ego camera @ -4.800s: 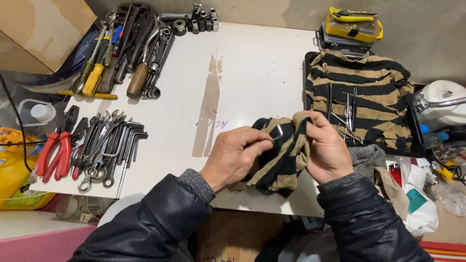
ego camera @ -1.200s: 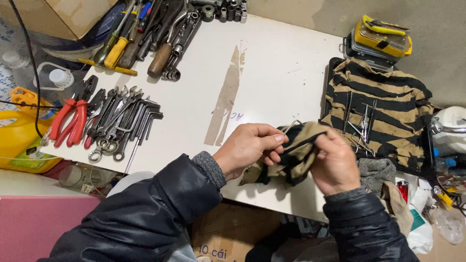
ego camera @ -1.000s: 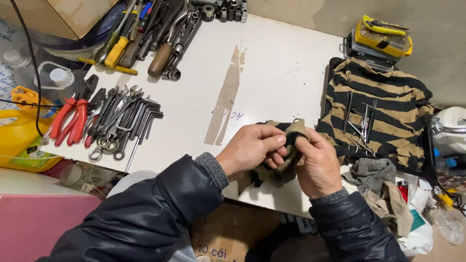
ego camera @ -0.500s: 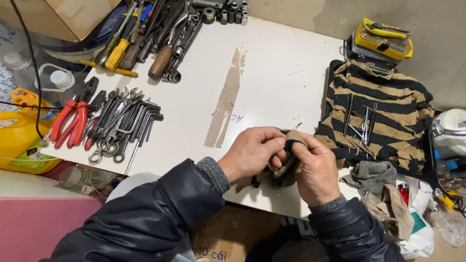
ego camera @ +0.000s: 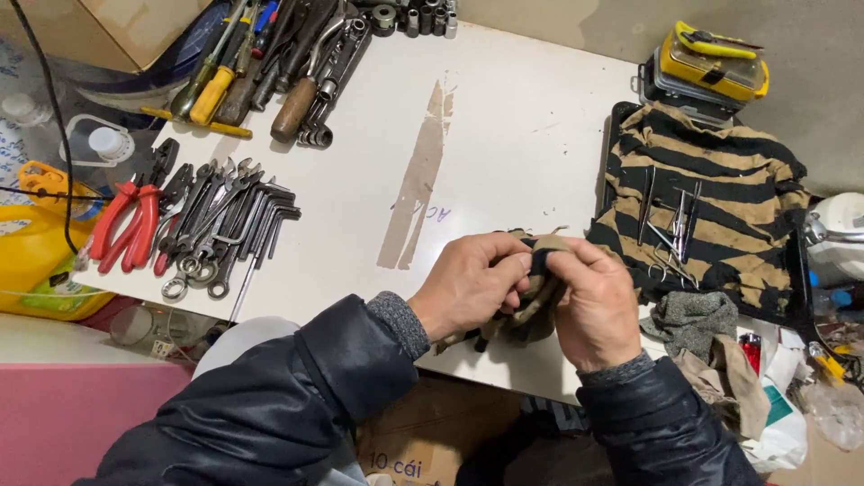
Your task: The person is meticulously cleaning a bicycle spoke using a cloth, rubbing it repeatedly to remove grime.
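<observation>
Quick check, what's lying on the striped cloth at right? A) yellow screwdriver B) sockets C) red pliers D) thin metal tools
D: several thin metal tools lie on the striped cloth; the red pliers sit at the far left of the white table.

This is a workshop: a white table point(ego camera: 531, 135) carries rows of wrenches point(ego camera: 229, 225), red pliers point(ego camera: 126, 225), screwdrivers point(ego camera: 216, 85) and sockets point(ego camera: 409, 16).

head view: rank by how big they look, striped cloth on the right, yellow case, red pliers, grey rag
1. striped cloth, clearly largest
2. yellow case
3. red pliers and grey rag look about alike, so no ranking between them
</observation>
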